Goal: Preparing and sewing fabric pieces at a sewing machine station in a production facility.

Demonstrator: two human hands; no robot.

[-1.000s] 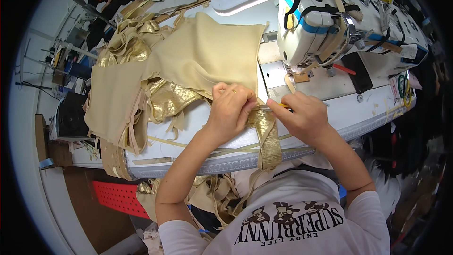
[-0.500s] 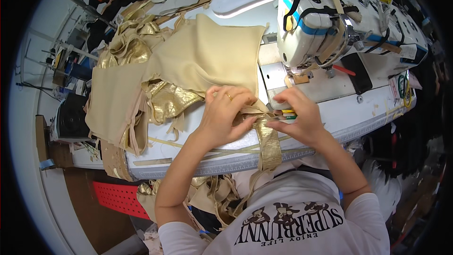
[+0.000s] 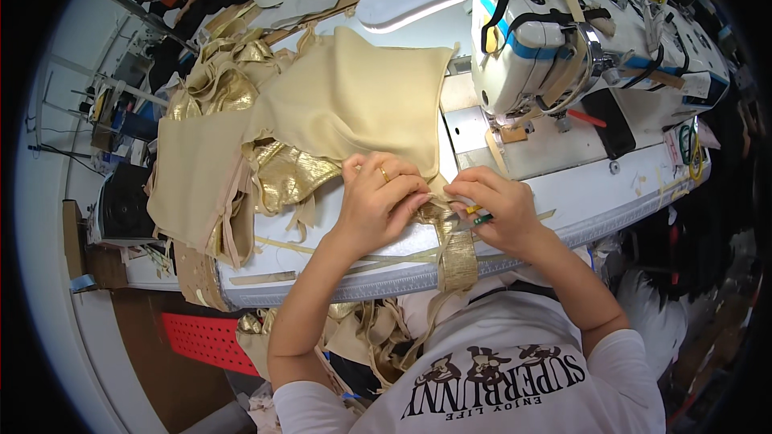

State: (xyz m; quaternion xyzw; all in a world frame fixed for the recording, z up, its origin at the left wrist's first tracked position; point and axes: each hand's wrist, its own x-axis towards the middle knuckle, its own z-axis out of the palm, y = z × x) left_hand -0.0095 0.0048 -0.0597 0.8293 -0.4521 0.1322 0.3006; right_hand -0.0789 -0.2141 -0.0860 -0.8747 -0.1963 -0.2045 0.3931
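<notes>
Beige fabric (image 3: pixel 362 104) lies on the tabletop (image 3: pixel 583 193), its lower corner between both hands' fingers. The left hand (image 3: pixel 379 199) pinches its edge beside a hanging gold strip (image 3: pixel 458 261); the right hand's (image 3: pixel 508 213) fingers curl around a yellow-and-green tool (image 3: pixel 482 219), though whether they also grip fabric cannot be told.

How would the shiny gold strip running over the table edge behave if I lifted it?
The gold strip would probably flop, since it looks like thin cloth reaching past the table edge. It's likely light for its size, as it seems flat and unpadded. It might resist a tug, with its upper end right by the left hand.
</notes>
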